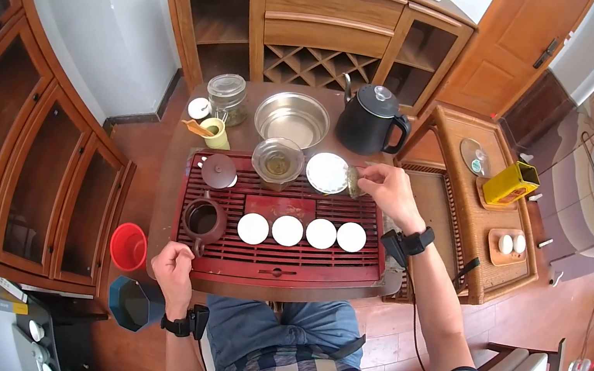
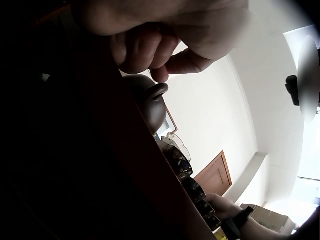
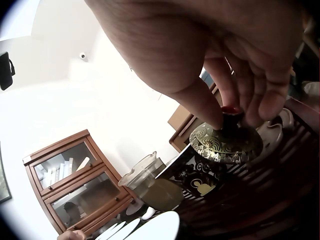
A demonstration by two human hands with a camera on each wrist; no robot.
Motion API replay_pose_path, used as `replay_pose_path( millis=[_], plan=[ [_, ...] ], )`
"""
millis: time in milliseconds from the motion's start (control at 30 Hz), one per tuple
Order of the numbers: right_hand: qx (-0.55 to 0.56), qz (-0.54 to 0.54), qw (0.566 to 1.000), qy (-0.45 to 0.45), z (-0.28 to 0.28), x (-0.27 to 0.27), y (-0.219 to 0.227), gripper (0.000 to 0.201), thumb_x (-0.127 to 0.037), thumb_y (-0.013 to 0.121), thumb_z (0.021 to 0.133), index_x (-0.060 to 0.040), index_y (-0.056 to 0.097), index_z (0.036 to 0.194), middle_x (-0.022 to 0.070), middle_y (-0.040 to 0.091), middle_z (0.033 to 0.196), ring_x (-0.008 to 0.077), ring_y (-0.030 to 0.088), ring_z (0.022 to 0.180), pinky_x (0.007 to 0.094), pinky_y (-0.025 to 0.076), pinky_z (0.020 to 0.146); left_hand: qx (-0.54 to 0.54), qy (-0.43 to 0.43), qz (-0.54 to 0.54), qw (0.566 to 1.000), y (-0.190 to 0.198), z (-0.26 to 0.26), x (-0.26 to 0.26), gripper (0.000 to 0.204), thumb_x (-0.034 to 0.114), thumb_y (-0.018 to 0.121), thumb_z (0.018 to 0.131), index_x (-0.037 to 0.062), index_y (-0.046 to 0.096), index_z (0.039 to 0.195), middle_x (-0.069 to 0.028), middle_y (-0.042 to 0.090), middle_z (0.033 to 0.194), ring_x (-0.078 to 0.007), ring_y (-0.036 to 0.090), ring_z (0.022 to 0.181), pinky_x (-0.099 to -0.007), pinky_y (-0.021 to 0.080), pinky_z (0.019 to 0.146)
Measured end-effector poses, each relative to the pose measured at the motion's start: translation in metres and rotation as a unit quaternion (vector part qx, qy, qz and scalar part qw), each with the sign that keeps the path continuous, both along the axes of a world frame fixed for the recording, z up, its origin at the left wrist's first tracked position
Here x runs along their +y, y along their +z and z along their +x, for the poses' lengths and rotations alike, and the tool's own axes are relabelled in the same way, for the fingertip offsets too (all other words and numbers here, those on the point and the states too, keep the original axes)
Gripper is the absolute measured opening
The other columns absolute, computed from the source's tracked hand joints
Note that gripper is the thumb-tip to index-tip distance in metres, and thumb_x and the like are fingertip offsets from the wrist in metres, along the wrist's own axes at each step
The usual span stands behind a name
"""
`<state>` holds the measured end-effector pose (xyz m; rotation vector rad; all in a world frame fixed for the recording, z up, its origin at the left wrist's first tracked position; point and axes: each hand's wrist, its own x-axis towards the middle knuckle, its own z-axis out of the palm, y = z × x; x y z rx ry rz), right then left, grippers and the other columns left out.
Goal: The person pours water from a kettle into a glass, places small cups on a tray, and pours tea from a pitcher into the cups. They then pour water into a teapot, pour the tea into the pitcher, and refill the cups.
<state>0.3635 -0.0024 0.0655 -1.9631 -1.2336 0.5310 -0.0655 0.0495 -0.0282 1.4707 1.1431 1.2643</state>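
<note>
My right hand [image 1: 391, 193] pinches the knob of a gaiwan lid [image 3: 225, 142], dark with gold patterning. The lid is tilted beside the rim of the gaiwan bowl [image 1: 327, 173], which is white inside; its dark, decorated outside shows in the right wrist view. Just left of the bowl stands a glass pitcher [image 1: 276, 162] with greenish liquid. At the front left corner of the red slatted tea tray [image 1: 274, 274], my left hand [image 1: 174, 273] rests with fingers curled and nothing in them. Close to it sits a brown clay teapot [image 1: 203, 219], open on top.
Several white-lined cups [image 1: 287, 230] line the tray. Behind are a steel bowl [image 1: 292, 122], a black kettle [image 1: 372, 119], a glass jar [image 1: 227, 98] and a yellow-green tool holder [image 1: 217, 134]. A small brown pot [image 1: 219, 170] stands at the tray's back left. A rattan side table [image 1: 488, 241] flanks the right.
</note>
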Motion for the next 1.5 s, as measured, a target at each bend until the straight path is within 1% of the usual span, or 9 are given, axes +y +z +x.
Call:
replay_pose_path(
  millis=[600, 667, 900, 967, 1033, 1133, 1267, 1367, 1500],
  plan=[
    [-0.02, -0.01, 1.0, 0.004, 0.002, -0.001, -0.001, 0.033, -0.021, 0.073, 0.089, 0.0052, 0.074, 0.108, 0.0145, 0.075, 0.088, 0.0178, 0.068, 0.08, 0.0327, 0.053, 0.076, 0.014, 0.003, -0.004, 1.0, 0.001, -0.001, -0.001, 0.015, 0.003, 0.057, 0.09, 0.0, 0.061, 0.076, 0.0035, 0.049, 0.063, -0.0031, 0.042, 0.06, -0.0239, 0.03, 0.053],
    [-0.011, -0.012, 1.0, 0.0, 0.002, -0.001, 0.001, 0.033, -0.025, 0.072, 0.091, 0.0038, 0.075, 0.107, 0.0206, 0.076, 0.092, 0.0282, 0.075, 0.089, 0.0381, 0.056, 0.083, 0.015, 0.004, -0.003, 1.0, 0.0, -0.001, 0.0, 0.015, 0.003, 0.058, 0.09, 0.0, 0.061, 0.076, 0.0036, 0.049, 0.063, -0.0031, 0.042, 0.06, -0.024, 0.031, 0.053],
    [0.009, -0.003, 0.999, -0.04, 0.005, 0.001, 0.02, 0.035, -0.027, 0.072, 0.092, 0.0047, 0.075, 0.108, 0.0204, 0.076, 0.093, 0.0281, 0.075, 0.087, 0.0377, 0.057, 0.08, 0.015, 0.006, 0.0, 1.0, -0.001, -0.001, 0.0, 0.014, 0.002, 0.057, 0.089, -0.0003, 0.06, 0.076, 0.0024, 0.049, 0.063, -0.0043, 0.043, 0.06, -0.0246, 0.032, 0.054],
    [-0.072, 0.057, 0.995, -0.036, 0.008, 0.006, 0.028, 0.035, -0.026, 0.072, 0.092, 0.0045, 0.074, 0.109, 0.0204, 0.076, 0.091, 0.0279, 0.075, 0.084, 0.038, 0.057, 0.078, 0.017, 0.001, 0.018, 1.0, -0.007, -0.002, 0.001, 0.015, 0.002, 0.056, 0.092, 0.0011, 0.061, 0.078, 0.0044, 0.048, 0.064, -0.0025, 0.04, 0.057, -0.0229, 0.028, 0.052],
    [-0.095, 0.071, 0.993, -0.02, 0.001, 0.011, 0.049, 0.036, -0.024, 0.073, 0.09, 0.0048, 0.073, 0.112, 0.0194, 0.076, 0.09, 0.0281, 0.074, 0.081, 0.0381, 0.058, 0.077, 0.019, -0.004, 0.036, 0.999, -0.007, -0.002, 0.002, 0.016, 0.002, 0.055, 0.095, 0.0026, 0.061, 0.08, 0.0064, 0.046, 0.065, -0.0008, 0.036, 0.055, -0.0212, 0.025, 0.05],
    [-0.16, 0.074, 0.981, 0.084, -0.029, 0.018, 0.086, 0.043, -0.023, 0.077, 0.086, 0.0049, 0.07, 0.118, 0.0215, 0.073, 0.102, 0.0318, 0.072, 0.097, 0.0394, 0.056, 0.086, 0.018, 0.013, 0.006, 1.0, -0.002, -0.001, -0.001, 0.012, 0.001, 0.057, 0.087, -0.0008, 0.06, 0.076, 0.0013, 0.051, 0.063, -0.0051, 0.044, 0.06, -0.025, 0.033, 0.054],
    [-0.249, 0.062, 0.93, 0.264, -0.052, 0.043, 0.089, 0.074, -0.025, 0.084, 0.08, 0.0024, 0.053, 0.141, 0.0256, 0.058, 0.138, 0.0407, 0.055, 0.129, 0.0444, 0.047, 0.109, 0.017, 0.006, 0.009, 1.0, -0.001, -0.001, -0.001, 0.01, 0.001, 0.057, 0.086, -0.0015, 0.061, 0.077, 0.0004, 0.053, 0.064, -0.0055, 0.045, 0.061, -0.0247, 0.035, 0.055],
    [-0.274, 0.076, 0.897, 0.339, -0.066, 0.063, 0.076, 0.088, -0.025, 0.088, 0.076, -0.0013, 0.045, 0.149, 0.0249, 0.054, 0.144, 0.042, 0.05, 0.135, 0.0456, 0.042, 0.114, 0.015, 0.002, 0.011, 1.0, 0.002, -0.001, -0.002, 0.01, 0.001, 0.057, 0.086, -0.0018, 0.061, 0.077, -0.0003, 0.054, 0.065, -0.0059, 0.047, 0.061, -0.0246, 0.037, 0.056],
    [-0.307, 0.062, 0.886, 0.342, -0.075, 0.081, 0.059, 0.094, -0.029, 0.088, 0.074, -0.0045, 0.041, 0.151, 0.024, 0.052, 0.144, 0.0407, 0.05, 0.135, 0.0487, 0.04, 0.114, 0.026, 0.002, 0.019, 0.999, 0.003, -0.001, -0.003, 0.009, 0.0, 0.057, 0.086, -0.002, 0.06, 0.077, -0.0013, 0.056, 0.065, -0.0064, 0.049, 0.062, -0.0247, 0.039, 0.056]
  ],
)
